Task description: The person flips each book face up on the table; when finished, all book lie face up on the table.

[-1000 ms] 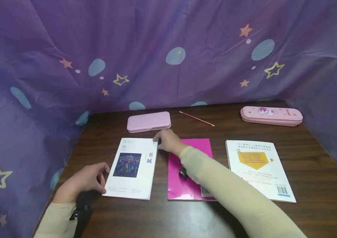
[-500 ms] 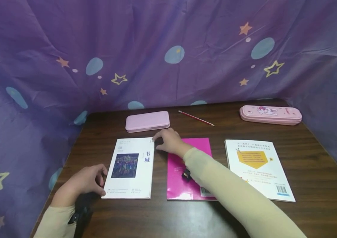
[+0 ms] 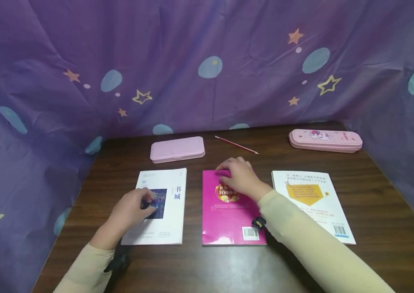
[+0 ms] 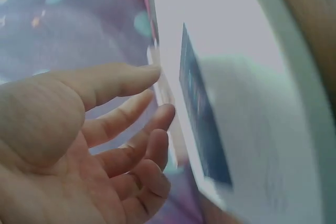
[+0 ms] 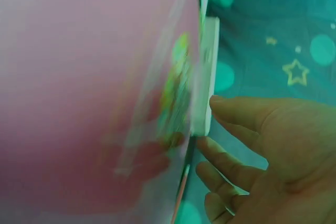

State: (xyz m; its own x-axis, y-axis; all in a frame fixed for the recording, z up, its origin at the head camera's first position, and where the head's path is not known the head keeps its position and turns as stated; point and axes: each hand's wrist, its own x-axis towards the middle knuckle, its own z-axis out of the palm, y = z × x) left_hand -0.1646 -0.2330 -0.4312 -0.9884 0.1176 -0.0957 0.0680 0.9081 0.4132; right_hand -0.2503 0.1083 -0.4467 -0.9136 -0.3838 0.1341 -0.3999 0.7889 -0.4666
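Magazine [image 3: 173, 213] reading 书城 lies flat on surface [image 3: 192, 268]; pink book [image 3: 221, 221], barcode label [image 3: 251, 233], apart to its right, title [image 3: 228, 194] partly covered. I see left hand [image 3: 128, 209] over magazine, right hand [image 3: 241, 179] at pink book's far edge, both loosely curved, gripping nothing; contact unclear.

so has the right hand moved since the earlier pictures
Yes, rightward: in the head view, the right hand has gone from the left white book to the far end of the magenta book.
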